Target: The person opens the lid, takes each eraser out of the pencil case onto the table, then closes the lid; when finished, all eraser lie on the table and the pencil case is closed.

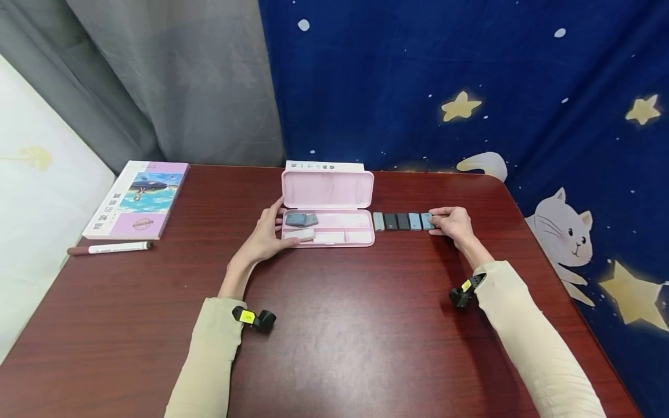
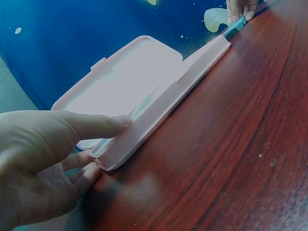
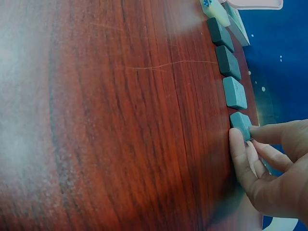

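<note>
hands at the pink case and the row of erasers

an open pink case (image 1: pixel 328 229) sits near the middle of the dark red bench (image 1: pixel 334 337), its lid (image 1: pixel 327 189) standing up toward the blue star curtain (image 1: pixel 470 81). the left hand (image 1: pixel 268 231) rests against the case's left end — fingers straight and relaxed, the thumb lying along the rim, as the left wrist view shows (image 2: pixel 57 144). inside the tray lie two grey-blue erasers (image 1: pixel 301 219) and a white eraser (image 1: pixel 300 234), with pale pieces beside them that are too washed out to tell.

just right of the case runs a row of small erasers (image 1: pixel 397 221), side by side, some light blue, some dark. the right hand (image 1: pixel 452 223) is at the far right end of that row; its thumb and fingers (image 3: pixel 240 154) pinch the last light-blue eraser (image 3: pixel 240 124), which lies on the bench.

at the bench's left edge lie a book with a pink and blue cover (image 1: pixel 138 199) and, just in front of it, a white marker pen (image 1: pixel 111 248). a white box (image 1: pixel 324 166) stands behind the lid.
</note>
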